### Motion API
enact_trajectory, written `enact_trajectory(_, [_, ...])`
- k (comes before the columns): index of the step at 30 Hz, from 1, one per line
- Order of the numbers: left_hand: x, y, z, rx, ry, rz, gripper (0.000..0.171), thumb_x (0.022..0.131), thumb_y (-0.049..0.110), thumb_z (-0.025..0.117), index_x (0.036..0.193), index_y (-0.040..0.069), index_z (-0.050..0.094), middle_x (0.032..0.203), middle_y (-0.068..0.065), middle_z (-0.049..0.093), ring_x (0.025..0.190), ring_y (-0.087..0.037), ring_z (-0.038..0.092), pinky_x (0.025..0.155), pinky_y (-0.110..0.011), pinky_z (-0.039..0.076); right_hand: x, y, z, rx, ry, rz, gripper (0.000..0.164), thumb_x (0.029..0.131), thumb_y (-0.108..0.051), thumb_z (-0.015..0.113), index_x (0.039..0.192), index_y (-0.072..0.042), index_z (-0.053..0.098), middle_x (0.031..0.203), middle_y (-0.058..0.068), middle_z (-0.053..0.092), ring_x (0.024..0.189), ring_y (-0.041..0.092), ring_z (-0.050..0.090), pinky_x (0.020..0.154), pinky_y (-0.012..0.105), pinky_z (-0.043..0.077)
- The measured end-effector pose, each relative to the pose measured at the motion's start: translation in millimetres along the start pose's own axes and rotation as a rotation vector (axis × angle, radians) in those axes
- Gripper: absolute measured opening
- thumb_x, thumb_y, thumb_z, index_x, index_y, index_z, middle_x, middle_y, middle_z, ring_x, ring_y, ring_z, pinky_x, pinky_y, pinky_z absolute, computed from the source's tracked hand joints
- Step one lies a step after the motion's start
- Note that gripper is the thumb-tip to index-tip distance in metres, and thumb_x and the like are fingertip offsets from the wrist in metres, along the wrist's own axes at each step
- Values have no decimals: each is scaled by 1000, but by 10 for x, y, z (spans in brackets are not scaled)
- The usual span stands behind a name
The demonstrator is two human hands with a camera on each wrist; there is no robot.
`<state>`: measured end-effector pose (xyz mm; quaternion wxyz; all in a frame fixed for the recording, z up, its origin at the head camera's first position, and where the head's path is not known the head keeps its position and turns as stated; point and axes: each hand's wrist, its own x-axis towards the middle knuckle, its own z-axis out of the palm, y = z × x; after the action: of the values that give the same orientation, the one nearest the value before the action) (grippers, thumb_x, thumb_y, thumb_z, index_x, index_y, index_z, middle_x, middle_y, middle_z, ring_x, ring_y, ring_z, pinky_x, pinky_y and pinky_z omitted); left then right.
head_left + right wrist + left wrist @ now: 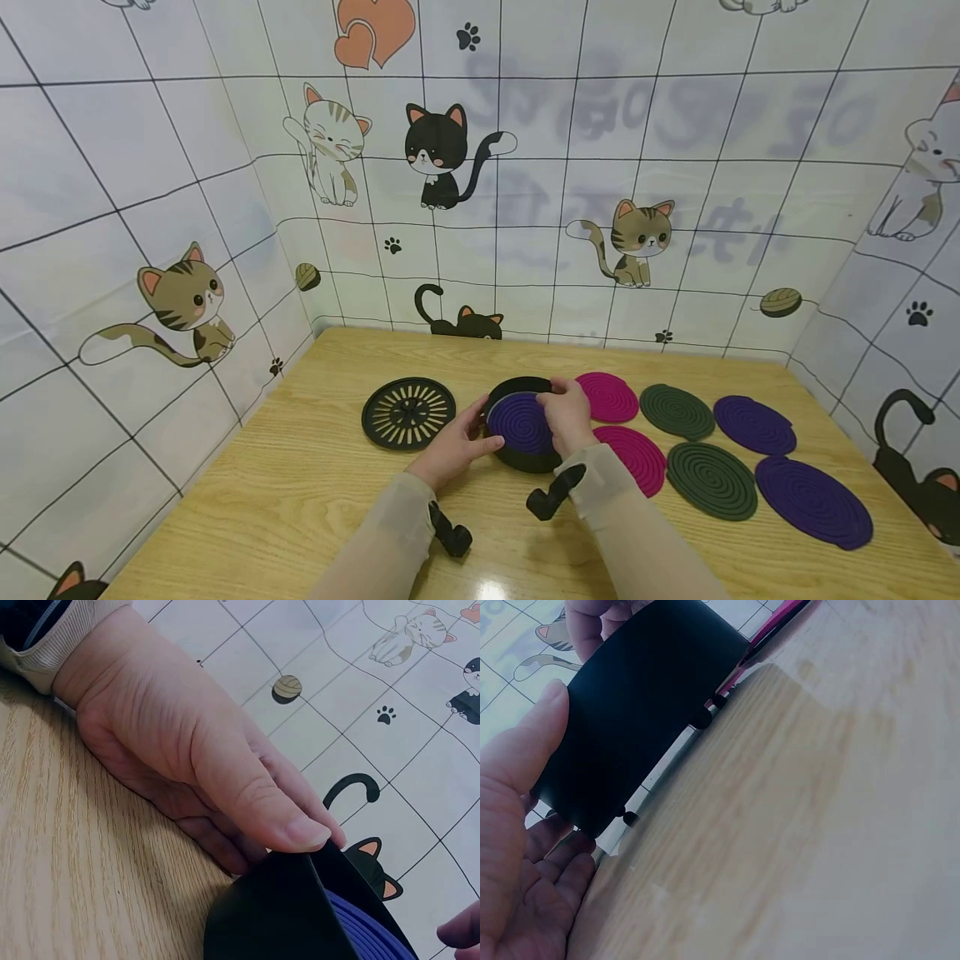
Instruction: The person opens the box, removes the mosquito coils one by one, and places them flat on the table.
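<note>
A round black mosquito coil holder point(520, 463) stands between both hands, with a blue-purple spiral mosquito coil point(522, 422) lying inside. My left hand point(456, 446) grips its left side; in the left wrist view the thumb presses the black wall point(630, 712) while the other fingers bend beneath the far side. At the right rim my right hand point(570, 417) holds the holder, its thumb and fingers at the edge in the right wrist view. The coil's ridges point(364, 926) show just inside the wall there. Small feet point(699, 718) stick out under the holder.
A black slotted lid point(408, 413) lies left of the holder. To the right lie pink coils point(609, 397), green coils point(711, 481) and purple coils point(813, 502) in two rows on the wooden table point(285, 500). A cat-patterned cloth point(540, 192) hangs behind.
</note>
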<state>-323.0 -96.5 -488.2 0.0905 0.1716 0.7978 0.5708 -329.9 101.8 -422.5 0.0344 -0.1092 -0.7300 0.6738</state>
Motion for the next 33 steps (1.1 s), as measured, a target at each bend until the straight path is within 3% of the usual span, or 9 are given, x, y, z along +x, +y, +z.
enact_trajectory(15, [-9,39,4,3,2,-3,87,87,43,70,155,22,21,153,-10,33,138,-28,34,112,-44,29,-23,-38,-66,121,-62,53,47,93,4,50,139,7,39,139,24,43,131,39,36,110,49,28])
enact_trajectory(33, [-43,77,6,-6,-11,-7,86,88,40,69,155,22,19,153,-9,32,139,-27,33,112,-43,29,-26,-41,-125,72,-110,92,47,93,1,53,139,3,44,143,23,37,131,38,36,110,49,29])
